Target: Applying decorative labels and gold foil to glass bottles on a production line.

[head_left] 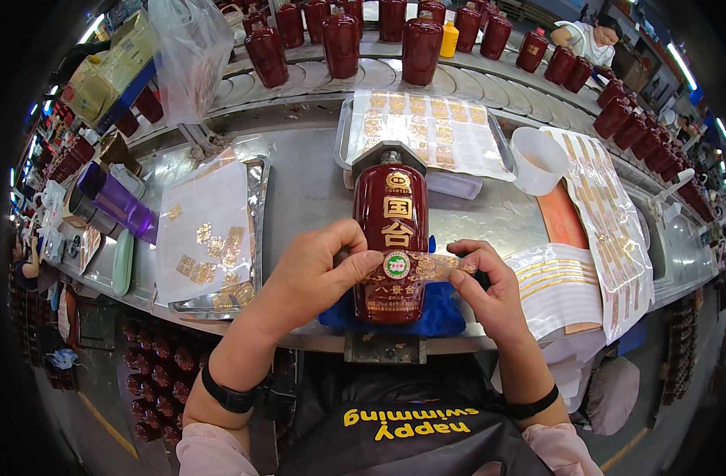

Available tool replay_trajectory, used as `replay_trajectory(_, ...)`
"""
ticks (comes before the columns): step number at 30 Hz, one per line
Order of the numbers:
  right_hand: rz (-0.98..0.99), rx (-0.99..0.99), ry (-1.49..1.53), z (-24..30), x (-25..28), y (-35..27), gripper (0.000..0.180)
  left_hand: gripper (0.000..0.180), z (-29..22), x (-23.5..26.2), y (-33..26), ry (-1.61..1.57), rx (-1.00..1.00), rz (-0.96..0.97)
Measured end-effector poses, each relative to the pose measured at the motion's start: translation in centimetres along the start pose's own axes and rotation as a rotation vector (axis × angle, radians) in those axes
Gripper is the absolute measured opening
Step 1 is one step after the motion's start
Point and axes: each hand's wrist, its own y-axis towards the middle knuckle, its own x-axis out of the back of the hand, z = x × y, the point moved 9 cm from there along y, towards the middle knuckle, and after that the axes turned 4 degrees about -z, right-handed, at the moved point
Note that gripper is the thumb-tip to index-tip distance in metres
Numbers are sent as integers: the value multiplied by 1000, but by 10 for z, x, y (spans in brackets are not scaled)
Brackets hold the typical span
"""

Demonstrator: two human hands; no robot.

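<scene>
A dark red bottle (391,230) with gold characters lies on its back on a blue cloth (430,316), neck pointing away from me. Across its lower body runs a gold and red label strip (426,266) with a small round green seal. My left hand (319,266) presses the strip's left end against the bottle with the thumb. My right hand (482,287) pinches the strip's right end, which sticks out past the bottle's side.
A metal tray (256,238) with white backing paper and gold stickers lies at left. Another label tray (430,131), a white cup (537,159) and label sheets (609,230) sit behind and right. Red bottles (340,44) line the conveyor; a person (589,36) works beyond.
</scene>
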Motion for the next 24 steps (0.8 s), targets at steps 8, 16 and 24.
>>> replay_trajectory(8,4,4,0,0,0,0,11,25,-2,-1,1,-20,-9,8)
replay_trajectory(16,6,0,-13,0,-1,1,12,25,0,0,1,13,-7,9)
replay_trajectory(24,6,-38,-14,-6,3,1,9,27,-1,4,1,71,-133,-67)
